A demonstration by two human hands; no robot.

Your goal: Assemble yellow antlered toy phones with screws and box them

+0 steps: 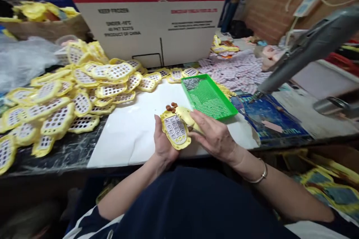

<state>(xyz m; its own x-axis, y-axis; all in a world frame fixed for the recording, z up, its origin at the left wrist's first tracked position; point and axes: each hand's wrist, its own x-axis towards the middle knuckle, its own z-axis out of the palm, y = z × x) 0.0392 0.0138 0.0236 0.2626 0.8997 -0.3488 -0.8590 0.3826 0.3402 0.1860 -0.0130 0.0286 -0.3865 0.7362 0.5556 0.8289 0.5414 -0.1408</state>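
Observation:
My left hand (164, 145) is closed around the edge of a yellow oval toy piece (176, 129). This piece carries a white panel printed with several small round marks, and it tilts up over the front of the white board (126, 127). My right hand (214, 132) pinches a plain yellow rounded part (185, 115) at the upper right of that piece. Whether the two parts are joined I cannot tell. Small brown knobs (171, 107) stick out at their top. The fingertips of my right hand are partly hidden behind the yellow part.
Yellow pieces with rows of holes (81, 101) are heaped at the left. Beyond my hands lies a green tray (215, 99) with small metal bits. A large white carton (151, 22) stands behind. From the right, a grey powered screwdriver (297, 56) slants in over a blue sheet (277, 115).

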